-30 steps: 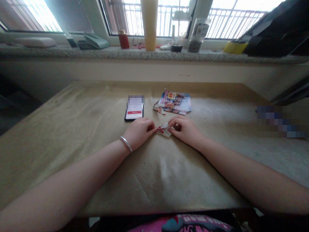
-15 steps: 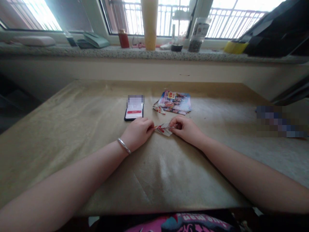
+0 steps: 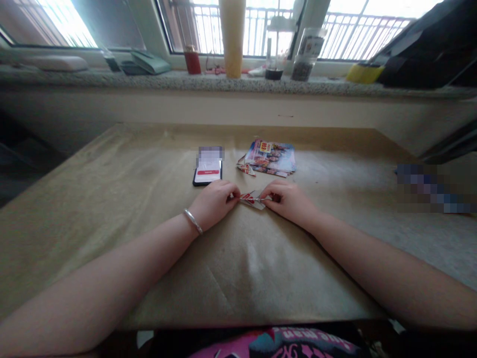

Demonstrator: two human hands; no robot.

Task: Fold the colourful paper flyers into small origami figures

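Note:
A small folded piece of printed paper (image 3: 252,200), white with red marks, lies on the tan table (image 3: 112,209) between my two hands. My left hand (image 3: 214,201), with a silver bangle on its wrist, pinches the paper's left end with closed fingers. At the paper's right end my right hand (image 3: 288,199) pinches it too, fingers curled. Both hands rest on the table surface.
A phone (image 3: 207,170) with a lit screen lies just beyond my left hand. A stack of colourful leaflets (image 3: 272,156) and a folded scrap (image 3: 246,169) sit beyond my right hand. The window sill (image 3: 223,82) holds a red jar, a tall yellow cylinder and containers.
The two hands have drawn slightly closer together on the folded paper, which now looks flatter and narrower. The arms have hardly moved.

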